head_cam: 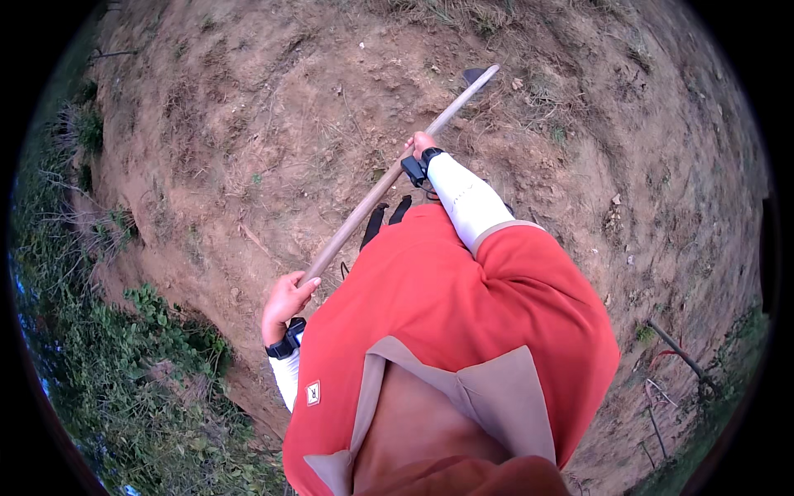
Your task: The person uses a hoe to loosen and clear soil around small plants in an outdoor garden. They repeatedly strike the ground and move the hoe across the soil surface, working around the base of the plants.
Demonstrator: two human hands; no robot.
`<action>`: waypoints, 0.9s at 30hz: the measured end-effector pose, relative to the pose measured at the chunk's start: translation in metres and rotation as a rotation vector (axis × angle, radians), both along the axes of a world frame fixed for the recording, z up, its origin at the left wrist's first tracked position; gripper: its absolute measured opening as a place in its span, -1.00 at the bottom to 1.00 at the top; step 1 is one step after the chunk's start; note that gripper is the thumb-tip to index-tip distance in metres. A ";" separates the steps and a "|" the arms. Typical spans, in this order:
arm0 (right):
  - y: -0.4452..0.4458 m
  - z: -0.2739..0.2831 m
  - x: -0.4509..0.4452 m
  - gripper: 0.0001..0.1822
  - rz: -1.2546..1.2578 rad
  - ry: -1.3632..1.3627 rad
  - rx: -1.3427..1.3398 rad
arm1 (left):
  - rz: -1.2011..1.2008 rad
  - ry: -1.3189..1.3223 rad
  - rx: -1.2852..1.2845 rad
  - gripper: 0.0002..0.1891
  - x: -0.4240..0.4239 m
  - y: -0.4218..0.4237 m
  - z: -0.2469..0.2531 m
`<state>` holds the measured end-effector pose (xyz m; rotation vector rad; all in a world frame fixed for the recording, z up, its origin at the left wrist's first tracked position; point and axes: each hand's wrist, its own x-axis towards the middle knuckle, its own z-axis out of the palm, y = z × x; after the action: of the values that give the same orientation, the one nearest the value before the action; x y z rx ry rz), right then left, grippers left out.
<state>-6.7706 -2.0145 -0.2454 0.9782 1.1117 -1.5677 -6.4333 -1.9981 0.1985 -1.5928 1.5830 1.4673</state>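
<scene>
A long wooden handle (pixel 366 208) of a hoe runs slantwise across the view, from lower left to upper right. Near its lower end my left hand (pixel 288 302) is wrapped around the wood, thumb lying along the top. Farther up the shaft, my right hand (pixel 423 144) grips it. The dark hoe blade (pixel 475 75) sits beneath the far end, low against the bare soil (pixel 347 111); its lower edge is hard to make out, so I cannot tell how deep it goes. Both wrists carry black strapped devices over white sleeves.
Green bushes (pixel 167 328) edge the slope at the left and lower left. Dry grass and roots (pixel 546 102) lie right of the blade. A thin bare stem (pixel 679 350) leans at the lower right. Small clods and stones dot the uneven ground.
</scene>
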 end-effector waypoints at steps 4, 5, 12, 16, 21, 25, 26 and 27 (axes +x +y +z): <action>0.019 0.027 -0.055 -0.89 0.002 0.276 0.028 | -0.098 0.170 -0.025 -0.71 -0.015 -0.004 -0.056; 0.020 0.034 -0.063 -0.88 0.013 0.297 0.030 | -0.089 0.185 0.003 -0.72 -0.020 -0.008 -0.066; 0.018 0.020 -0.001 -0.88 0.297 0.258 0.107 | -0.110 0.129 0.086 -0.66 -0.047 -0.036 -0.120; 0.012 -0.016 0.056 -0.87 0.137 0.155 0.060 | -0.422 0.046 -0.169 -0.54 -0.005 -0.029 -0.114; -0.005 -0.006 0.103 -0.87 0.232 0.040 -0.011 | -0.163 0.175 -0.018 -0.64 0.080 -0.058 -0.083; -0.025 0.029 0.125 -0.82 0.179 0.125 -0.075 | -0.112 0.180 -0.024 -0.69 0.114 -0.067 -0.086; -0.024 0.037 0.122 -0.83 0.134 0.165 -0.101 | -0.155 0.199 -0.069 -0.69 0.115 -0.065 -0.092; -0.020 0.045 0.121 -0.84 0.085 0.195 -0.098 | -0.161 0.238 -0.084 -0.69 0.114 -0.062 -0.099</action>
<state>-6.6497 -2.0345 -0.2006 0.7152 1.1813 -1.6577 -6.3190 -2.0599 0.0991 -1.3368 1.8804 1.5664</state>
